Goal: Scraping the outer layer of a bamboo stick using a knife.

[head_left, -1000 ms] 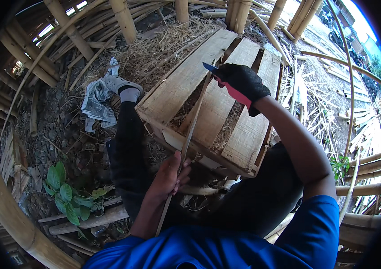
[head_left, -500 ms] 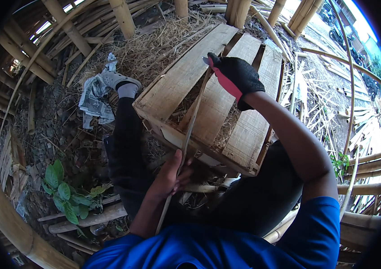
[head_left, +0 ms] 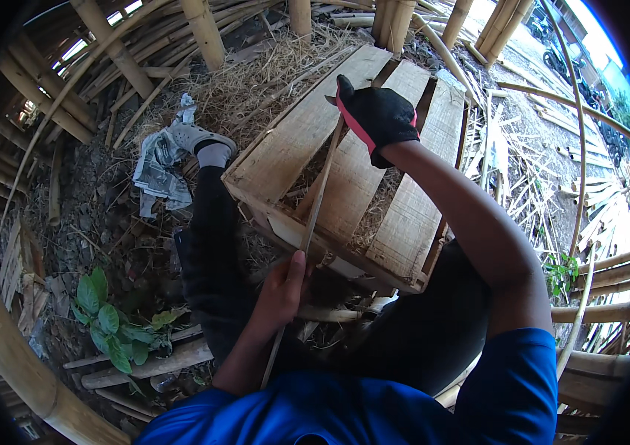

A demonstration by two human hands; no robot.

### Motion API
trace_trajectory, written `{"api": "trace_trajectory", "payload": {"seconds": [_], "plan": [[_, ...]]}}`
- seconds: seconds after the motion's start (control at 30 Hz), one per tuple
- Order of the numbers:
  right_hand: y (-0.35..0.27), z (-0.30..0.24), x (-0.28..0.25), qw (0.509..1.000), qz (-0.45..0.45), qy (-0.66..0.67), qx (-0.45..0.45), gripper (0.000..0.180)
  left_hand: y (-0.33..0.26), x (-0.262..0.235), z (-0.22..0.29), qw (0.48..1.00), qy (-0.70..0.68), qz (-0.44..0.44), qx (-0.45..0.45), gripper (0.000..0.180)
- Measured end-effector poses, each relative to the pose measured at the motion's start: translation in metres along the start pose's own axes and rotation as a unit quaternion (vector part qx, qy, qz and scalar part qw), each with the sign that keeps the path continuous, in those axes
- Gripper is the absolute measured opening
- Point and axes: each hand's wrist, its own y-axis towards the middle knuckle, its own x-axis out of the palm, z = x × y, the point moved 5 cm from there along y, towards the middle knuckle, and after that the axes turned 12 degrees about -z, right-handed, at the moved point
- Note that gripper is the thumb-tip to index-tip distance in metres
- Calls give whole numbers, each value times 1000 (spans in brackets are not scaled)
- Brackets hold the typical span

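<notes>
My bare left hand (head_left: 278, 297) is closed round a long thin bamboo strip (head_left: 320, 194), its thumb laid along the strip. The strip slants from my lap up over a slatted wooden crate (head_left: 285, 159) between my legs. My right hand (head_left: 380, 122), in a black and red-pink glove, is a fist above the crate's slats. A short blade of a knife (head_left: 330, 99) pokes out on the left of this fist, at the strip's far end. The knife's handle is hidden in the glove.
Crumpled newspaper (head_left: 155, 170) lies beside my left shoe (head_left: 200, 137). Straw (head_left: 248, 81) covers the ground beyond the crate. Bamboo posts (head_left: 204, 33) stand at the back, and a leafy plant (head_left: 111, 326) grows at left. Split bamboo pieces (head_left: 597, 237) litter the right side.
My right fist has shifted slightly left and turned, with the blade now pointing more to the left. My left fingers have closed more tightly round the strip.
</notes>
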Motion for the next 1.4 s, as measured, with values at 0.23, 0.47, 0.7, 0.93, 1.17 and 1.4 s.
{"api": "trace_trajectory", "payload": {"seconds": [0.23, 0.47, 0.7, 0.93, 1.17, 1.4], "plan": [[-2, 3, 1, 993, 54, -67, -77, 70, -1, 0, 8, 993, -58, -99, -7, 48], [-1, 1, -10, 998, -1, 35, -46, 80, 2, -7, -9, 971, -184, -136, -64, 42], [0, 6, 5, 1000, 24, 7, -11, 73, -5, -3, 11, 994, 25, -53, 95, 41], [3, 9, 19, 992, 85, -70, -64, 71, -6, -4, 20, 998, 21, -12, 63, 36], [9, 23, 26, 999, 35, -24, -2, 70, -6, -5, 21, 990, 91, -10, 106, 45], [15, 28, 32, 997, 49, -53, -28, 70, -5, -5, 19, 992, 90, -9, 87, 47]]}}
